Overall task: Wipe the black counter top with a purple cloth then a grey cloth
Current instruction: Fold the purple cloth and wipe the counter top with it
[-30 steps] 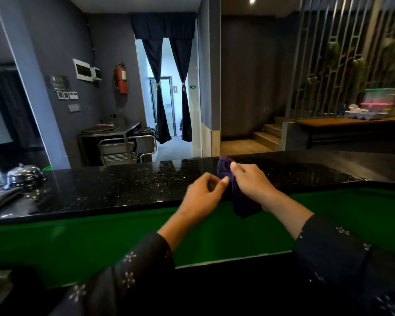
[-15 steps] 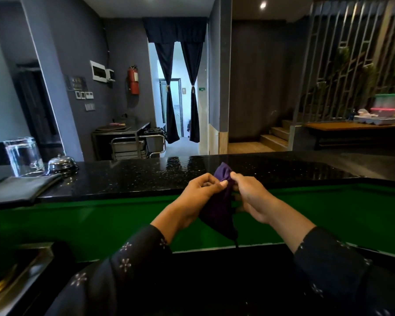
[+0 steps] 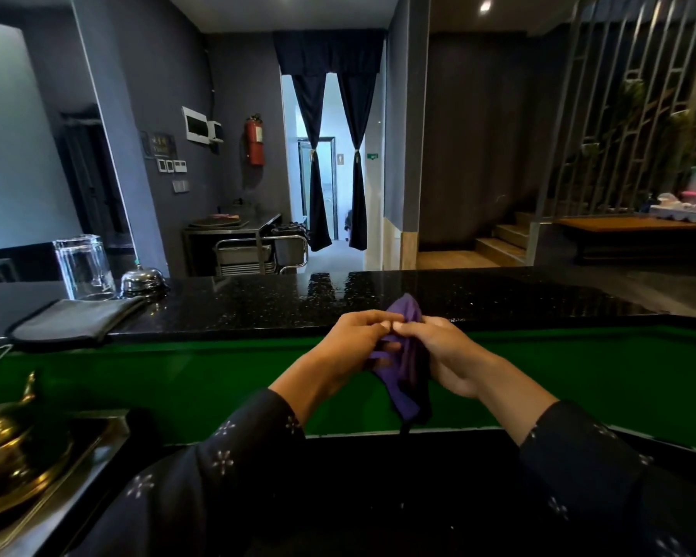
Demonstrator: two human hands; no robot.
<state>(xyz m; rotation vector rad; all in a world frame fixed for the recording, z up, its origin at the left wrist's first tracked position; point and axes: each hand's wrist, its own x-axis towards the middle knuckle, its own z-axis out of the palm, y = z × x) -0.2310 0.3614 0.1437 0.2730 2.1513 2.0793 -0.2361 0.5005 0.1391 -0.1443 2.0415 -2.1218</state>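
Above counter edge (image 3: 258, 329), both hands (image 3: 354, 343) (image 3: 443, 351) pinching bunched purple cloth (image 3: 408, 379), lower fingers hidden

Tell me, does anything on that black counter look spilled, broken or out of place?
Nothing stands out. The black counter top shows no spill that I can make out. A grey cloth lies flat by an upright glass and a bell. Both hands hold the purple cloth bunched at the near edge.
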